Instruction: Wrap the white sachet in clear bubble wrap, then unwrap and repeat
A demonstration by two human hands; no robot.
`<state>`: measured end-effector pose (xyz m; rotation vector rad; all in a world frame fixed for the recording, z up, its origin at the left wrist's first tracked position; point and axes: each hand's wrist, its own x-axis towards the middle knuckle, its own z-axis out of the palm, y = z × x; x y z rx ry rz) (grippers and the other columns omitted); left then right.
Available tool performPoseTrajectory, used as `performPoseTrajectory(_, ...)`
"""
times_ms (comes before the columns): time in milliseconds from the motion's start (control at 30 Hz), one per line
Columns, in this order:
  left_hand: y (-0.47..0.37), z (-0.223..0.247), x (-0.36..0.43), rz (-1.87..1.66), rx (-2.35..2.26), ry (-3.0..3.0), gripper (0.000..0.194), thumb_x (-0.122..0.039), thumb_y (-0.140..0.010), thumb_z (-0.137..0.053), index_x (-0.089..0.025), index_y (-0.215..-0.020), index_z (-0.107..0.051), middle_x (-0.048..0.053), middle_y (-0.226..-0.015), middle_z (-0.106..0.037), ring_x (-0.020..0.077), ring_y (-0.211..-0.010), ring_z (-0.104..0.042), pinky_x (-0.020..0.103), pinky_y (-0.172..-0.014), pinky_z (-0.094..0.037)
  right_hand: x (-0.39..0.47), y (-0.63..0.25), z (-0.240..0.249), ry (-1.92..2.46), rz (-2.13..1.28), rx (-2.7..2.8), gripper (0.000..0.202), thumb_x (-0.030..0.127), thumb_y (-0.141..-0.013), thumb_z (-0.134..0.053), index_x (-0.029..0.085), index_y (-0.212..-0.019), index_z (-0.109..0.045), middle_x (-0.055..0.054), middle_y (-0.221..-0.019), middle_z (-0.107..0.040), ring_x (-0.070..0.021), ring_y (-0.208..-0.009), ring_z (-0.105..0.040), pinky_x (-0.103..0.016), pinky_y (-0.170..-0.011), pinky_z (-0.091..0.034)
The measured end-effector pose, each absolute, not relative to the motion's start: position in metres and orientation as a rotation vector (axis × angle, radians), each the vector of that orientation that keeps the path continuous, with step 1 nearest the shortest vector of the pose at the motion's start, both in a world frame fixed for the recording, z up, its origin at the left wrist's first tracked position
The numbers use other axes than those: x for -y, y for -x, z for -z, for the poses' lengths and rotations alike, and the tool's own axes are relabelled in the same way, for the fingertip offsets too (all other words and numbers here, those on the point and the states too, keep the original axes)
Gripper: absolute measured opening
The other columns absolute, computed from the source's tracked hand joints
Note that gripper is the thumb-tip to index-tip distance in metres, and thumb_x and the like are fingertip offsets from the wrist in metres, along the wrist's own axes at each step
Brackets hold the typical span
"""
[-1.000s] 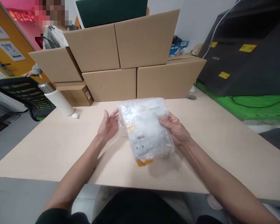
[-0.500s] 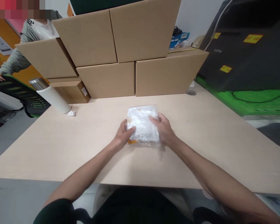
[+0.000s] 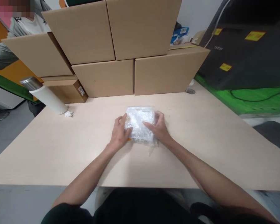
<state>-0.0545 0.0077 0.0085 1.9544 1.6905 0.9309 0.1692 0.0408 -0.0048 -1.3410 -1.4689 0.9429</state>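
Note:
A squarish package in clear, shiny plastic wrap is at the middle of the pale wooden table. My left hand grips its left edge, thumb near the lower left corner, beside a small orange patch. On the right side, my right hand holds the package with the thumb lying across its top face and the fingers round the edge. Loose wrap sticks out at the lower right corner. The undersides of the package and some fingertips are hidden.
Stacked cardboard boxes line the table's back. A white bottle with a metal cap leans in view at the left, near crumpled white paper. A person in a grey sleeve is behind the left boxes. Dark equipment stands right.
My left hand has shifted slightly left and its fingers have moved up the package's edge. My right thumb lies further left across the wrap. The camera view has shifted a little.

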Motion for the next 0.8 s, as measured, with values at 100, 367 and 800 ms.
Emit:
performPoseTrajectory(100, 0.058, -0.014, -0.007, -0.75, -1.698, -2.264, 0.075, -0.052, -0.091, -0.058, -0.022, -0.155, -0.033, 0.019, -0.165, -0.018, 0.0395, -0.152, -0.018, 0.062, -0.118, -0.02, -0.042, -0.172, 0.004, 1.329, -0.594, 1.737, 0.075, 0.057, -0.088, -0.058, 0.023, -0.149, -0.03, -0.016, -0.164, -0.019, -0.0327, -0.153, -0.014, -0.055, -0.121, -0.018)
performPoseTrajectory(367, 0.073, -0.019, -0.018, -0.344, -1.436, -2.37, 0.092, -0.072, -0.087, -0.051, -0.029, -0.161, -0.016, 0.012, -0.168, -0.013, 0.0359, -0.155, -0.006, 0.06, -0.122, -0.002, -0.038, -0.188, 0.008, 1.286, -0.646, 2.279, 0.1, 0.078, -0.081, -0.055, 0.032, -0.16, -0.014, -0.007, -0.17, 0.002, -0.0375, -0.154, 0.008, -0.062, -0.121, -0.009)
performPoseTrajectory(800, 0.089, -0.016, -0.021, -0.404, -1.342, -2.461, 0.102, -0.073, -0.081, -0.06, -0.037, -0.16, -0.007, 0.008, -0.169, -0.012, 0.0344, -0.154, -0.015, 0.054, -0.124, -0.004, -0.031, -0.187, 0.017, 1.198, -0.507, 2.421, 0.113, 0.07, -0.086, -0.053, 0.03, -0.156, 0.026, -0.007, -0.167, 0.021, -0.0415, -0.153, 0.012, -0.064, -0.119, -0.012)
